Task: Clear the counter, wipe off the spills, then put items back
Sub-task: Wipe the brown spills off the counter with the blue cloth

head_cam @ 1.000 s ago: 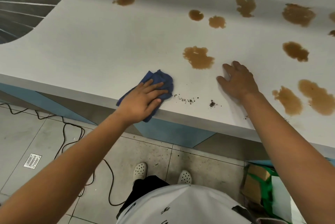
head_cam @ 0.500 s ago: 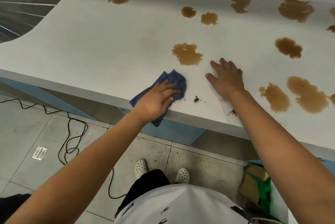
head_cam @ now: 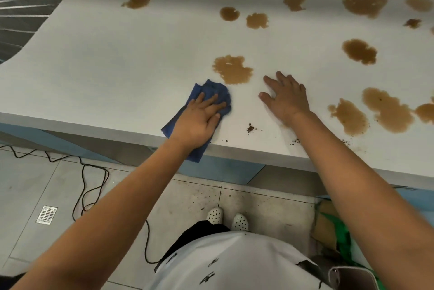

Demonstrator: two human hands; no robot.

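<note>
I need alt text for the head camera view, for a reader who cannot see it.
A person's left hand presses a blue cloth flat on a white counter near its front edge, just below a brown spill. The right hand rests open on the counter beside it. Many more brown spills and some dark crumbs remain.

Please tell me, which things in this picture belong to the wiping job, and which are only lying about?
Belong to the job:
- blue cloth, pressed flat under the left hand
- brown spills on the white counter
- dark crumbs near the counter edge
- right hand, resting flat on the counter

Only lying about:
- black cable on the floor
- floor drain
- green bag beside the person
</note>
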